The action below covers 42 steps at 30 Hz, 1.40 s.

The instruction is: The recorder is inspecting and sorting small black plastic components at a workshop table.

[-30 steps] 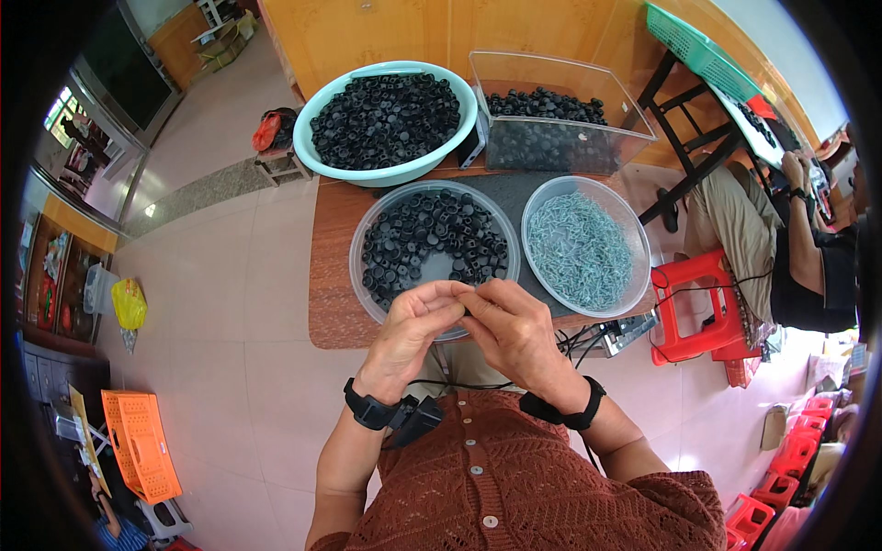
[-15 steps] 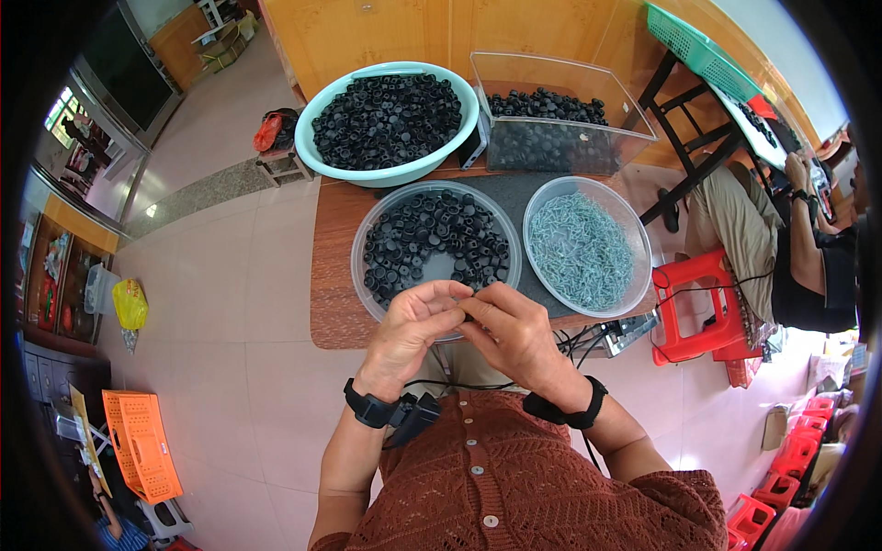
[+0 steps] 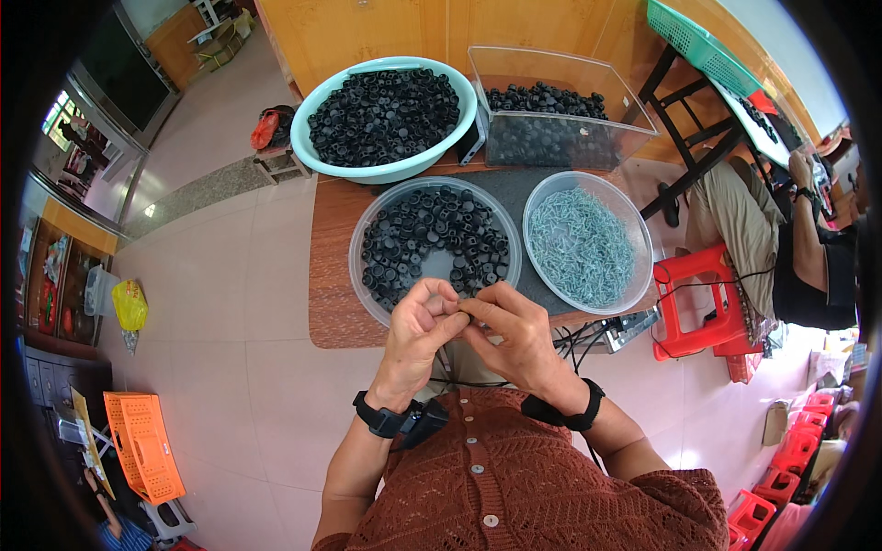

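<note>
My left hand [image 3: 423, 335] and my right hand [image 3: 513, 332] meet fingertip to fingertip just over the near rim of a clear round tub [image 3: 356, 292]. Both are closed in a pinch; whatever sits between the fingertips is mostly covered and too small to name. Inside the tub lie many small black plastic caps [image 3: 393, 241], with a bare patch near its middle. To its right stands a second clear tub [image 3: 649, 266] filled with silvery screws [image 3: 581, 248].
Behind the tubs are a pale turquoise basin [image 3: 308, 163] heaped with black caps and a clear rectangular bin [image 3: 574, 156] of similar caps. A red stool [image 3: 703, 308] and a seated person [image 3: 804, 266] are at right. An orange crate [image 3: 144, 445] stands at left.
My left hand has shifted slightly to the right and its wrist has dropped a little, with the fingers more curled. My right hand stays almost in place, still pinching against the left.
</note>
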{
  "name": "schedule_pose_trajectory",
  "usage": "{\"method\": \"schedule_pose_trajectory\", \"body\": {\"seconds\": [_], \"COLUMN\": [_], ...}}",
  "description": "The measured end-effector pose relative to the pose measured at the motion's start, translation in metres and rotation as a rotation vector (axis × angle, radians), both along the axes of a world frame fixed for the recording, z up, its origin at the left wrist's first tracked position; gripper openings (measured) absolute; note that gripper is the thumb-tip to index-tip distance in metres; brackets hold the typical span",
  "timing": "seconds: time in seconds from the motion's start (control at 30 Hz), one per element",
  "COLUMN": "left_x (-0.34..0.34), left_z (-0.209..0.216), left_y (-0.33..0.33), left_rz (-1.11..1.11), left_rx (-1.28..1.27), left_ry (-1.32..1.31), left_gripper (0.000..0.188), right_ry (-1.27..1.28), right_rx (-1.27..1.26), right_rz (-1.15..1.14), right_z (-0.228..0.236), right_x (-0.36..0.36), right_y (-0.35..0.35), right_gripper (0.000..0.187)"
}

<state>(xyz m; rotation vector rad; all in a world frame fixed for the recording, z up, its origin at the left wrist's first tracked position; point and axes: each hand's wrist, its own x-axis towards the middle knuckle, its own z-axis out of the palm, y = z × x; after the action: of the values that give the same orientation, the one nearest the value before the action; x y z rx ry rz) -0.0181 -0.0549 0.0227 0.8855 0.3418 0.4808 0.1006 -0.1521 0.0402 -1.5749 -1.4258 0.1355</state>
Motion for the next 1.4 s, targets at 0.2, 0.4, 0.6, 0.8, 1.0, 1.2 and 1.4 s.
{"method": "schedule_pose_trajectory", "body": {"seconds": [0.2, 0.4, 0.6, 0.8, 1.0, 1.2, 1.4], "left_x": [0.001, -0.001, -0.026, -0.037, -0.036, -0.037, -0.036], "left_z": [-0.008, -0.006, 0.001, -0.014, -0.025, -0.024, -0.027], "left_y": [-0.004, -0.002, 0.016, 0.02, 0.019, 0.018, 0.019], "left_rz": [0.053, 0.021, 0.243, 0.273, 0.268, 0.273, 0.273], "left_rx": [0.053, 0.022, 0.075, 0.114, 0.087, 0.08, 0.049], "left_ry": [-0.041, -0.005, 0.157, 0.209, 0.223, 0.214, 0.212], "left_gripper": [0.019, 0.018, 0.023, 0.014, 0.012, 0.011, 0.011], "right_ry": [0.008, -0.053, -0.114, 0.113, -0.066, 0.003, -0.132], "right_rx": [-0.014, -0.071, -0.182, 0.331, -0.028, -0.249, -0.241], "right_rz": [-0.002, -0.013, -0.1, -0.352, -0.192, -0.042, -0.075], "right_z": [-0.002, 0.003, 0.027, 0.075, 0.034, -0.023, -0.034], "right_x": [-0.002, 0.002, 0.06, 0.131, 0.091, 0.049, 0.029], "right_y": [0.0, -0.001, 0.021, 0.063, 0.042, 0.035, 0.035], "right_gripper": [0.024, 0.021, 0.022, 0.031, 0.024, 0.011, 0.011]}}
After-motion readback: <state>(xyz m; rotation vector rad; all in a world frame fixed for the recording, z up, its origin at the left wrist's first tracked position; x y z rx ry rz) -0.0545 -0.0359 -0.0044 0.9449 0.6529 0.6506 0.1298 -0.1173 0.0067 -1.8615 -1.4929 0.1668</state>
